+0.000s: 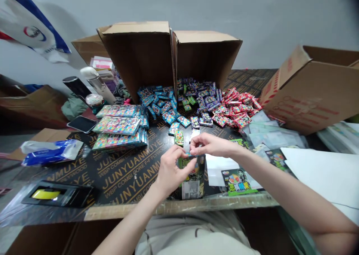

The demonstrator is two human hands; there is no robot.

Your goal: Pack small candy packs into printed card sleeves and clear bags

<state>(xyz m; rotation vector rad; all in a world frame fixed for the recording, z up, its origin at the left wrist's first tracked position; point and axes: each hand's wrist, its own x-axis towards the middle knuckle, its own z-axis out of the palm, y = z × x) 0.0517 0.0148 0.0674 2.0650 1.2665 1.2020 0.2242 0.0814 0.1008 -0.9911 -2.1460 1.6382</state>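
Observation:
Near the table's front edge lies a black-and-green printed pouch [196, 172] with a pale label panel low on its face. My left hand [172, 169] is closed at its upper left, thumb across the front. My right hand [210, 144] pinches at the pouch's top edge, where a bit of blue shows between the hands; the fingers hide what that is. Just beyond my fingers are a small green packet [178, 138], blue packets [174, 128] and a purple packet [195, 122]. To the right, another printed pouch [237, 181] lies flat by white paper [215, 169].
Two cardboard boxes [140, 56] [207, 56] lie open towards me, with blue, purple and red packets [238, 107] spilling before them. Stacked packet sheets [117, 126], a phone [82, 124] and bottles [98, 84] stand left. A tape dispenser [58, 195] sits front left; a carton [311, 90] stands right.

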